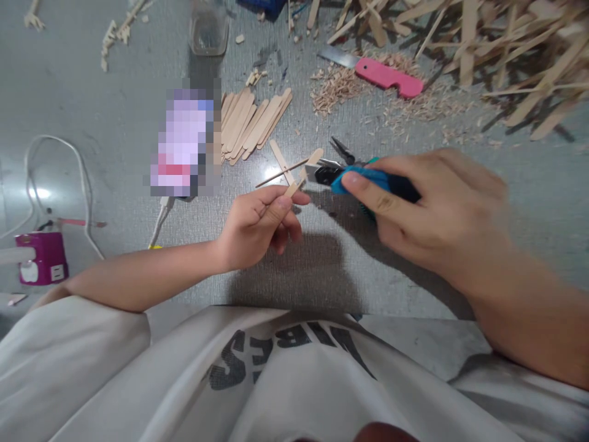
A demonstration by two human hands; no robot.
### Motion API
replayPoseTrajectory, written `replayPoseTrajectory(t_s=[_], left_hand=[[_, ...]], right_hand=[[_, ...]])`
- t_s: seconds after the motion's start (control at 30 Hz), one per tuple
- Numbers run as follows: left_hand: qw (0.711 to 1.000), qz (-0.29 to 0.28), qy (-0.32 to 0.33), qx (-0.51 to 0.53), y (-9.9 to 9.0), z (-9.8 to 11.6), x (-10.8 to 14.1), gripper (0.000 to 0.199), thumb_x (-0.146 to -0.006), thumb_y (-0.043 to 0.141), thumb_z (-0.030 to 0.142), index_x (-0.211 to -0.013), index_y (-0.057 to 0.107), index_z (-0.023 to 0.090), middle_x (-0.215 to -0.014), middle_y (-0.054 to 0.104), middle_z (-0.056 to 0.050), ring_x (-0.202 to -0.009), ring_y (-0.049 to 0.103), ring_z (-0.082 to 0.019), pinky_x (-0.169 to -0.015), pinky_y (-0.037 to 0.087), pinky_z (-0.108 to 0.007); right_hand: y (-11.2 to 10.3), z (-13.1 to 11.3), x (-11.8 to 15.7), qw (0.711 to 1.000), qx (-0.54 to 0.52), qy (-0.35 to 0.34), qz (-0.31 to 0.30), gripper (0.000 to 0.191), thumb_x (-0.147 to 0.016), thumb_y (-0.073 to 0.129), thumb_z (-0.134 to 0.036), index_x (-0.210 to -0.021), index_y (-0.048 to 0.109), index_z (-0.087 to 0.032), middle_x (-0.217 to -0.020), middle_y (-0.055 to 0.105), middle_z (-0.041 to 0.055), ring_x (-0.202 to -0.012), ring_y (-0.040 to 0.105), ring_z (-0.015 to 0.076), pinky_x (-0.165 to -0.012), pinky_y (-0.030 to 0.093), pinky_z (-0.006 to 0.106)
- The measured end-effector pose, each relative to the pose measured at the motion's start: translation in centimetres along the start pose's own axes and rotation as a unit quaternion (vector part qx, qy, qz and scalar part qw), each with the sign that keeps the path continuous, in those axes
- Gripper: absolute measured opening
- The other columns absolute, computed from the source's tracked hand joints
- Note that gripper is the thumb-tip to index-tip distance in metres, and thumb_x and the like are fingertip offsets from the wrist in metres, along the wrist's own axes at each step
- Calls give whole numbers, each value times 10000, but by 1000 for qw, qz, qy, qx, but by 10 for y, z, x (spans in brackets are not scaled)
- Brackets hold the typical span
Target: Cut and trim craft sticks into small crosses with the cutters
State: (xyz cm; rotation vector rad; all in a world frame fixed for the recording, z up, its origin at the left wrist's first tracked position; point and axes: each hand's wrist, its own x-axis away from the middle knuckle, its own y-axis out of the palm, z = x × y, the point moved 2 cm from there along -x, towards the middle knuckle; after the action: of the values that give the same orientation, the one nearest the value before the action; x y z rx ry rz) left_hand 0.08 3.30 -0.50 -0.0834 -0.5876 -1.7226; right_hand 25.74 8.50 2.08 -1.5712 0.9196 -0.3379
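Between the thumb and fingers of my left hand (pixel 269 224) is a wooden craft stick (pixel 315 157), tilted up to the right. My right hand (pixel 432 209) is wrapped round a blue and black utility knife (pixel 363 180). Its blade meets the stick just above my left fingertips. Behind the held stick, another craft stick (pixel 278 157) and a thin dark rod (pixel 280 173) cross on the table. A pair of pliers (pixel 343 149) with dark jaws and green handles lies partly hidden beneath my right hand and the knife.
Craft sticks (pixel 239 126) lie side by side beyond my left hand, near a pixelated phone (pixel 181 141) with a cable. A pink knife (pixel 391 78) rests by wood shavings (pixel 338 91). Loose sticks (pixel 467 43) heap at back right. A clear container (pixel 208 34) and purple adapter (pixel 42 258) also show.
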Motion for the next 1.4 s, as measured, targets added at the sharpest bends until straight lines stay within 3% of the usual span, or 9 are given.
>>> replayPoseTrajectory(t_s=[0.1, 0.2, 0.37, 0.57, 0.63, 0.83, 1.07, 1.3, 1.4], left_hand=[[1000, 8, -10, -8, 1, 1, 0, 624, -965, 830, 747, -1121, 727, 152, -658, 757, 16, -420, 568, -78, -377, 420, -185], [1000, 9, -8, -23, 1, 3, 0, 578, -990, 804, 728, -1075, 712, 163, -663, 750, 17, -414, 557, -77, -376, 413, -194], [999, -8, 16, -51, 2, 7, 0, 607, -998, 788, 745, -822, 583, 201, -671, 750, -3, -416, 554, -65, -393, 410, -192], [1000, 2, -4, -30, 2, 2, 0, 593, -994, 797, 734, -1100, 736, 154, -660, 744, 15, -414, 556, -78, -381, 408, -200], [1000, 4, -7, -23, 2, 1, 0, 585, -992, 807, 724, -1104, 735, 154, -660, 745, 17, -417, 556, -77, -379, 409, -197], [999, -8, 10, -40, 2, 5, -1, 591, -990, 803, 739, -855, 613, 196, -667, 754, 4, -408, 558, -69, -372, 401, -192], [999, 1, -3, -36, 1, 4, -1, 607, -987, 799, 754, -1089, 735, 159, -654, 749, 17, -400, 551, -78, -372, 393, -204], [999, -8, 2, -45, 2, 8, 0, 582, -986, 809, 740, -924, 667, 178, -668, 753, 7, -414, 561, -71, -385, 411, -193], [999, -8, -2, -45, 2, 7, 0, 569, -997, 800, 730, -982, 697, 170, -675, 759, 5, -415, 561, -74, -390, 421, -195]], right_hand=[[1, 2, 0, 991, 45, -92, 84, 482, -1115, 661, -174, -1542, 720, -391, -1250, 839, 41, -990, 727, 234, -832, 553, 371], [5, -4, -1, 983, 54, -139, 110, 536, -1077, 687, -95, -1551, 697, -345, -1226, 842, 46, -975, 712, 219, -834, 536, 345], [8, -12, 1, 991, 4, -117, 61, 399, -1132, 661, -210, -1448, 787, -417, -1219, 847, 25, -1028, 736, 232, -879, 529, 369], [2, -1, 2, 988, 59, -118, 82, 550, -1116, 644, -158, -1592, 652, -432, -1256, 851, 29, -982, 720, 223, -823, 532, 356], [2, 0, 2, 987, 59, -123, 89, 568, -1108, 641, -142, -1601, 644, -424, -1252, 851, 31, -973, 717, 220, -817, 540, 353], [9, -5, 1, 996, 7, -89, 13, 440, -1158, 565, -243, -1501, 759, -440, -1246, 853, 39, -1046, 765, 251, -898, 589, 413], [4, 0, 3, 991, 27, -114, 69, 577, -1120, 631, -147, -1621, 662, -433, -1277, 851, 45, -1015, 760, 240, -832, 548, 376], [8, -6, 3, 990, 40, -128, 49, 506, -1123, 618, -155, -1557, 715, -397, -1243, 850, 41, -1043, 758, 241, -896, 569, 387], [8, -4, 4, 991, 51, -117, 50, 512, -1134, 613, -176, -1571, 698, -430, -1269, 851, 28, -1046, 764, 233, -880, 560, 379]])
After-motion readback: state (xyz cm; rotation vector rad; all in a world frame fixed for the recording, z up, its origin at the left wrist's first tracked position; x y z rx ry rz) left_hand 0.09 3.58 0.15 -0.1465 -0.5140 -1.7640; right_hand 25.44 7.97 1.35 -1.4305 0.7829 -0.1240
